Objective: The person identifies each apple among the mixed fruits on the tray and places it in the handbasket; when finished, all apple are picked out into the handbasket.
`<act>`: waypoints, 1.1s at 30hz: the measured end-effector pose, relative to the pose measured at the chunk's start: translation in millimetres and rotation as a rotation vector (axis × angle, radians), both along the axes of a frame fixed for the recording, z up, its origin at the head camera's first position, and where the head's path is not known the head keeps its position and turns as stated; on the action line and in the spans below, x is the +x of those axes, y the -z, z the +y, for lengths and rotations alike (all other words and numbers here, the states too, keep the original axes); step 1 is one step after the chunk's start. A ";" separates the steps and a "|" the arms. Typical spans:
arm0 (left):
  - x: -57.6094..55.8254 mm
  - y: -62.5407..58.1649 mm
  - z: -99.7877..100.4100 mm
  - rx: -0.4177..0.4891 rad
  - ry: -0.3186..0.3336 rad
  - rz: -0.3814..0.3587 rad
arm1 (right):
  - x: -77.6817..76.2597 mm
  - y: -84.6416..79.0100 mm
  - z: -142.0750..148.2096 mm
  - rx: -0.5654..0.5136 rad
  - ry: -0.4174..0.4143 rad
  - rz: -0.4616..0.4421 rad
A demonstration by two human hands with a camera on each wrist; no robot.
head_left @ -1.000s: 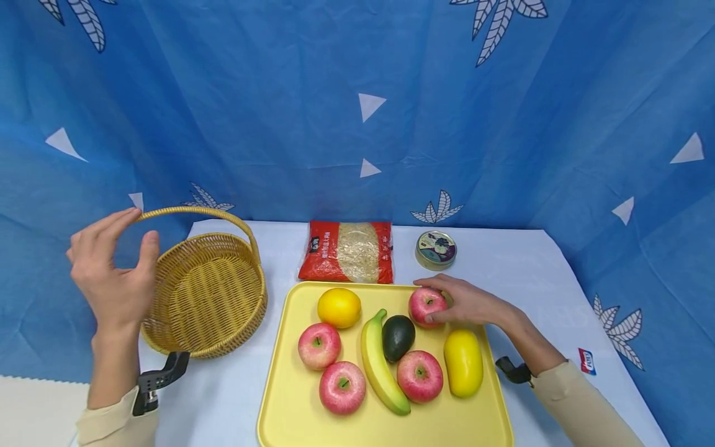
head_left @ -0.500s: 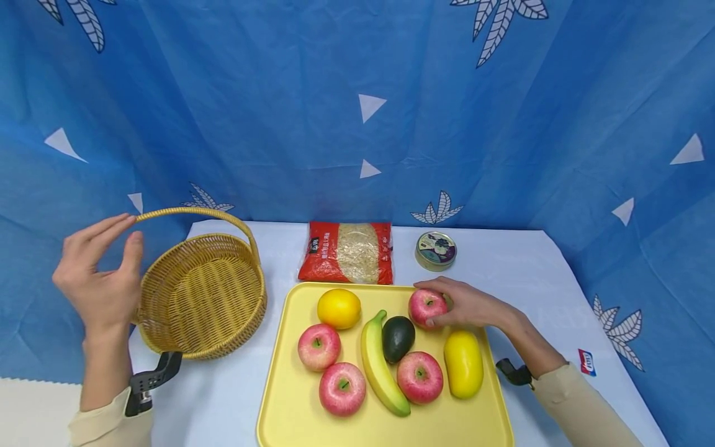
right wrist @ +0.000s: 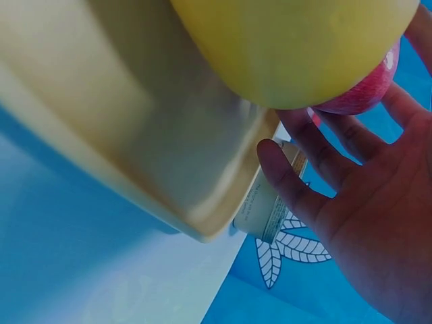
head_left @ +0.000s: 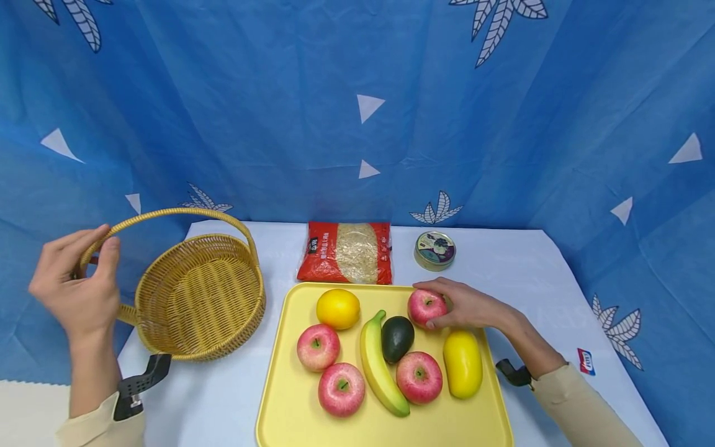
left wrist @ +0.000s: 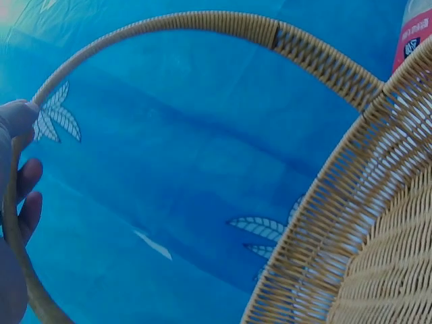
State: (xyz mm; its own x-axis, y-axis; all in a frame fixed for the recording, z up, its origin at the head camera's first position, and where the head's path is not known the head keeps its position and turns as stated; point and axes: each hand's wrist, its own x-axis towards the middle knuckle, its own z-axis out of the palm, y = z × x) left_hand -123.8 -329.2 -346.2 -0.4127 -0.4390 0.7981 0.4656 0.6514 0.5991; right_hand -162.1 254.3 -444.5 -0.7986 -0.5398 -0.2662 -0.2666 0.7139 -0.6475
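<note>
In the head view my left hand (head_left: pixel 80 292) grips the left side of the arched handle (head_left: pixel 179 212) of a wicker basket (head_left: pixel 206 304), which has nothing inside. The left wrist view shows the handle (left wrist: pixel 229 22) running between thumb and fingers. My right hand (head_left: pixel 472 304) holds an apple (head_left: pixel 426 307) at the back right of a yellow tray (head_left: pixel 447 428), fingers on its far side and thumb on the near side. In the right wrist view, a mango (right wrist: pixel 297 54) hides most of that apple (right wrist: pixel 368 91).
Also on the tray are a lemon (head_left: pixel 338 308), a banana (head_left: pixel 380 366), an avocado (head_left: pixel 398 339) and several more apples (head_left: pixel 341 389). Behind it lie a red pasta bag (head_left: pixel 346 253) and a round tin (head_left: pixel 435 250). A blue curtain (head_left: pixel 335 124) hangs behind the table.
My left hand has moved left and down from the top of the basket handle, and its fingers now curl round the handle's side. The right hand has stayed at the apple.
</note>
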 end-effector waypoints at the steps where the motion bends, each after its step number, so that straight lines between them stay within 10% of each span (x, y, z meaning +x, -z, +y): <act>1: 0.0 1.6 -1.6 0.018 0.009 0.011 | -0.1 -0.2 -0.2 0.001 0.001 -0.001; 33: -2.2 16.5 -12.6 0.103 0.042 0.119 | 1.4 1.0 -1.0 0.011 -0.023 0.012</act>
